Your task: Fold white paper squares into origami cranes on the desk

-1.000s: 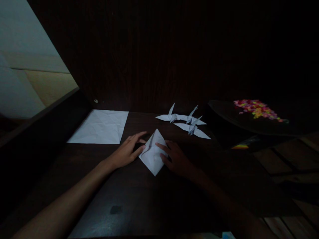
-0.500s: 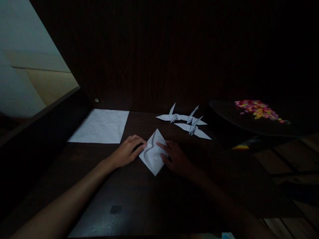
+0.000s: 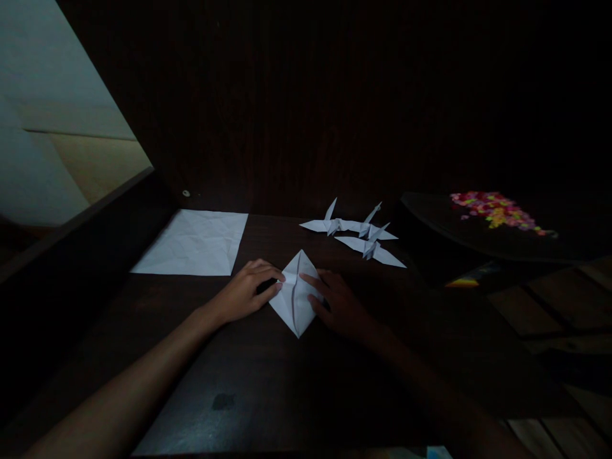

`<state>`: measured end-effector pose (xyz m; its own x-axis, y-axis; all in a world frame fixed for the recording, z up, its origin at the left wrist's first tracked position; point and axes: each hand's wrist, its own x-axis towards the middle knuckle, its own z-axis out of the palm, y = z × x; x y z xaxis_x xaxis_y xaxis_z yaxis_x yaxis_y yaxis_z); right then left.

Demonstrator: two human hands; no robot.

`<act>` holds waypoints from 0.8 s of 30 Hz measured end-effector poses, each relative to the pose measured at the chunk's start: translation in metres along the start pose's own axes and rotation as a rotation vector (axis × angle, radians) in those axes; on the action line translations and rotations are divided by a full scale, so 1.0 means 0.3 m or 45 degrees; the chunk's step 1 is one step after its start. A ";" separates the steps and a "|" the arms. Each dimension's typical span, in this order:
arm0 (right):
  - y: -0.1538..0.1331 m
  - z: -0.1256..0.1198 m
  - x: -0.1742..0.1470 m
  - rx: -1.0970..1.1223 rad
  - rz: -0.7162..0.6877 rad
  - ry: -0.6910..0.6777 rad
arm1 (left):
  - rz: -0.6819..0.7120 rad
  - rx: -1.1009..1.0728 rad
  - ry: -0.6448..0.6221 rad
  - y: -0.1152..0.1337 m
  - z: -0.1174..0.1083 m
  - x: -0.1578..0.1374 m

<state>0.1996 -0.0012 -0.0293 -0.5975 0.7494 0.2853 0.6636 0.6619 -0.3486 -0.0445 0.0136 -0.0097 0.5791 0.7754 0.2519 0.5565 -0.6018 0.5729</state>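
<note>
A diamond-shaped piece of folded white paper point(image 3: 291, 299) lies on the dark table between my hands, a crease line running down its middle. My left hand point(image 3: 248, 287) pinches its left corner between thumb and fingers. From the other side my right hand point(image 3: 339, 306) rests on the paper's right half, index finger and thumb spread apart, the palm in shadow. Just behind are three white origami cranes point(image 3: 368, 249) with pointed wings, close together. Over to the left lies a flat, creased white sheet of paper point(image 3: 191, 243).
A dark upright panel point(image 3: 287, 108) closes the table's back, and a low dark side board point(image 3: 81, 223) runs along its left. To the right stands a dark curved surface with a cluster of pink, red and yellow pieces point(image 3: 497, 212). Wooden slats point(image 3: 530, 309) show beyond the table's right side.
The wavy open fold on the diamond has narrowed into a nearly straight line down the middle. My left fingers have shifted slightly right; my right hand stays almost in place.
</note>
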 end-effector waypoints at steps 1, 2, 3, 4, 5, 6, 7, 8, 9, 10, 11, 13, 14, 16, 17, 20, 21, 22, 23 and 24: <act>0.001 0.001 -0.001 -0.001 0.001 0.005 | 0.005 0.005 -0.001 -0.001 0.001 0.000; 0.001 0.001 -0.001 -0.002 0.002 0.007 | 0.009 0.013 -0.002 -0.001 0.002 0.000; 0.001 0.001 -0.001 -0.003 0.004 0.008 | 0.012 0.023 -0.004 -0.002 0.002 0.001; 0.001 0.000 -0.001 -0.004 0.006 0.008 | 0.018 0.030 -0.005 -0.003 0.003 0.001; 0.000 -0.002 0.000 -0.006 0.006 0.007 | 0.023 0.036 -0.008 -0.004 0.003 0.000; -0.001 -0.003 0.000 -0.008 0.006 0.005 | 0.029 0.040 -0.012 -0.005 0.003 0.000; -0.002 -0.005 0.001 -0.011 0.004 0.000 | 0.033 0.047 -0.018 -0.006 0.003 -0.001; -0.003 -0.006 0.002 -0.013 0.002 0.000 | 0.038 0.054 -0.023 -0.008 0.004 -0.001; -0.003 -0.007 0.002 -0.014 0.002 0.001 | 0.044 0.064 -0.026 -0.010 0.004 -0.002; -0.003 -0.006 0.002 -0.012 0.000 0.002 | 0.049 0.074 -0.025 -0.013 0.005 -0.003; -0.002 -0.005 0.002 -0.006 -0.001 0.004 | 0.050 0.084 -0.023 -0.015 0.007 -0.003; 0.000 -0.002 0.001 0.008 -0.002 0.011 | 0.039 0.105 -0.012 -0.016 0.012 -0.004; 0.001 0.000 0.000 0.011 0.001 0.012 | 0.028 0.116 -0.005 -0.015 0.015 -0.005; 0.002 0.002 -0.002 0.010 0.009 0.011 | 0.004 0.142 0.016 -0.011 0.023 -0.005; 0.002 0.003 -0.003 0.007 0.011 0.012 | -0.003 0.153 0.027 -0.008 0.027 -0.005; 0.001 0.004 -0.003 0.005 0.004 0.019 | -0.017 0.183 0.060 0.002 0.041 -0.008; 0.001 0.005 -0.003 0.004 0.000 0.020 | -0.022 0.193 0.067 0.005 0.045 -0.009; 0.001 0.006 -0.003 0.002 -0.003 0.020 | -0.026 0.204 0.069 0.009 0.048 -0.011; 0.001 0.008 -0.002 -0.002 -0.004 0.019 | -0.030 0.214 0.069 0.012 0.050 -0.012; 0.002 0.009 -0.002 -0.006 -0.004 0.023 | -0.032 0.222 0.065 0.017 0.051 -0.013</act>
<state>0.1992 -0.0014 -0.0322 -0.5914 0.7476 0.3024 0.6640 0.6642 -0.3434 -0.0350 0.0046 -0.0197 0.5350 0.7967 0.2811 0.6677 -0.6026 0.4370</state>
